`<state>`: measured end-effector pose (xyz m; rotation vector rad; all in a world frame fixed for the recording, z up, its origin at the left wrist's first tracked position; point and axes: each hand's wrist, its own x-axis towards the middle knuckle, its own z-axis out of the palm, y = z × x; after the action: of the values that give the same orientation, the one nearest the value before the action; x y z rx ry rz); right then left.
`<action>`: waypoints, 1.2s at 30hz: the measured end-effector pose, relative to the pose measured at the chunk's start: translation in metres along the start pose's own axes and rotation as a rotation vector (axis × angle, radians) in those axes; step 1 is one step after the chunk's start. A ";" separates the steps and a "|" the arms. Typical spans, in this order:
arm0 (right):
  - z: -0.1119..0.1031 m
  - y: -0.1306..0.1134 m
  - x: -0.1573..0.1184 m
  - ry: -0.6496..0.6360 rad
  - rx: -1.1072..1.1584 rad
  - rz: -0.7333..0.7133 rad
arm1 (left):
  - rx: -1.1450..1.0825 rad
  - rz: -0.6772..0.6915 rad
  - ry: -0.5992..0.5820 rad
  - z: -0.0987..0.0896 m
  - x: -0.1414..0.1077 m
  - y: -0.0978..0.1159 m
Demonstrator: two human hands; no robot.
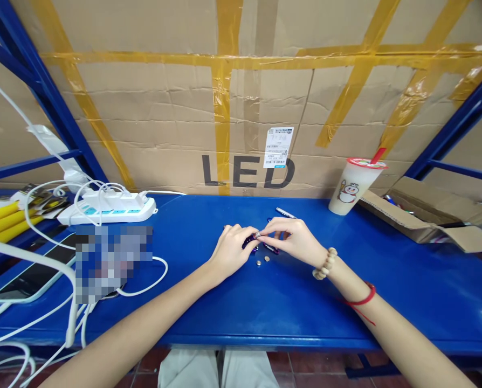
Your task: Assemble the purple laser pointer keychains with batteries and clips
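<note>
Both hands meet over the middle of the blue tabletop. My left hand point(233, 249) is closed round a small dark purple, tube-like object point(249, 240), mostly hidden by the fingers. At its silvery end point(257, 235), the thumb and fingertips of my right hand point(291, 237) are pinched together. Whether that silvery bit is a separate part, I cannot tell. Just below the fingers lie two small round discs, a silvery one point(259, 263) and a duller one point(267, 258), resembling button cells. Another slim purple piece point(272, 249) lies partly hidden under my right hand, and a silvery pen-like stick point(285, 213) lies behind it.
On the left are a white power strip point(111, 209), a phone point(34, 269), looping white cables point(144, 292) and yellow rods point(10, 221). A lidded drink cup point(352, 188) and an open cardboard box point(419, 229) stand at right. A large taped carton point(164, 118) backs the blue table point(305, 318).
</note>
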<state>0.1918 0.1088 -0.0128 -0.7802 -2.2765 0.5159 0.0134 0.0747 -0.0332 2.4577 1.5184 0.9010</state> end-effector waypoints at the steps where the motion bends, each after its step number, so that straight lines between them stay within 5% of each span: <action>1: -0.001 0.000 0.000 -0.002 -0.010 0.013 | 0.006 -0.008 -0.001 0.000 0.000 -0.001; 4: -0.007 0.001 0.000 -0.046 -0.021 0.096 | 0.030 -0.045 0.023 0.001 0.002 -0.004; 10: -0.013 0.003 0.000 -0.434 -0.024 0.151 | 0.032 -0.114 0.091 0.001 0.004 -0.012; 14: -0.010 0.006 0.000 -0.507 -0.064 0.151 | 0.016 -0.096 0.082 0.002 0.004 -0.010; 28: -0.005 -0.001 0.001 -0.317 -0.397 0.095 | -0.124 -0.032 0.085 0.003 0.004 -0.010; 36: -0.007 0.001 0.000 0.102 -0.247 -0.104 | -0.183 0.032 0.064 0.006 0.004 -0.011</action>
<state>0.1971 0.1100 -0.0086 -0.7825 -2.2967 0.1449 0.0089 0.0845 -0.0408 2.3507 1.3527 1.0817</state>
